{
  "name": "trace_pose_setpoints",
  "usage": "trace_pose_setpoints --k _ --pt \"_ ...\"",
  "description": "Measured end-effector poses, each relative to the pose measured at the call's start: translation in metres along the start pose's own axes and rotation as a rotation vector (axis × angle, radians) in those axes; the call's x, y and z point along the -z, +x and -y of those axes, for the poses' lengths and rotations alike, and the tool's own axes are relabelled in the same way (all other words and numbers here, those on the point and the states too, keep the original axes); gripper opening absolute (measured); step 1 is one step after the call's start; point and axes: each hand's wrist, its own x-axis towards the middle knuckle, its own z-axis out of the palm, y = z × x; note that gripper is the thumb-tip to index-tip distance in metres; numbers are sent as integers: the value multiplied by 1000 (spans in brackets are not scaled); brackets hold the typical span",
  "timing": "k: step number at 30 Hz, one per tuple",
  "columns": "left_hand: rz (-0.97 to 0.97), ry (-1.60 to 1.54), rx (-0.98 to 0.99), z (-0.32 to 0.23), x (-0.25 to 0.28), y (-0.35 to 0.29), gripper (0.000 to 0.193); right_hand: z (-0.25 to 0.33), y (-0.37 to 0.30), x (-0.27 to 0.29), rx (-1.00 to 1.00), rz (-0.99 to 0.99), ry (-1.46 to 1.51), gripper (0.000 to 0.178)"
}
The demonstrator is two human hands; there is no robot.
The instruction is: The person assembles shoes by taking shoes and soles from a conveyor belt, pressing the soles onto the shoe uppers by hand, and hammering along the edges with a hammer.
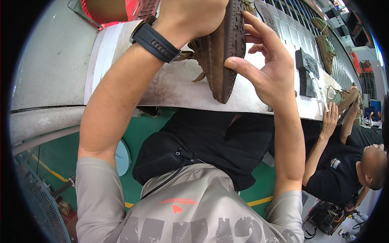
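Over the near edge of the white table [170,89], I hold a brown shoe [214,69] on its side, the treaded sole [238,44] facing right and one end pointing toward me. My left hand [193,18] is closed on the far part of the shoe; its fingertips are out of sight. My right hand [272,67] is part-open, thumb tip laid on the edge of the sole, fingers spread along the tread side and not wrapped round it. Caution: the near end appears to have little support beyond that thumb. If the left grip loosens, the shoe may pivot toward me, slip past the table edge and drop to the green floor [257,182]. Uneven thumb pressure may also twist the sole out of line. Loose lacing [199,77] hangs on the left side of the shoe and may catch under it if it is lowered carelessly. The watch [157,42] on my left wrist sits close to that side and may scuff the upper. A wide swing right risks knocking the black blocks [306,67].
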Motion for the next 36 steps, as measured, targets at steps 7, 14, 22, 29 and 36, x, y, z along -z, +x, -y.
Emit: trace_pose_setpoints --k 7,14,22,29,36 --pt "0 1 64 -19 5 -4 58 -10 -14 -4 73 24 2 107" --pt "-12 -58 0 -25 10 -8 55 -1 -6 -19 -28 -127 307 108" --pt "132 73 -355 -44 57 -41 54 45 -20 -22 130 -238 40 84" --pt "339 176 -398 -83 103 -85 61 90 -39 -18 148 -111 188 50" --pt "328 272 -359 -90 116 -103 71 94 -41 -34 175 -114 345 30"
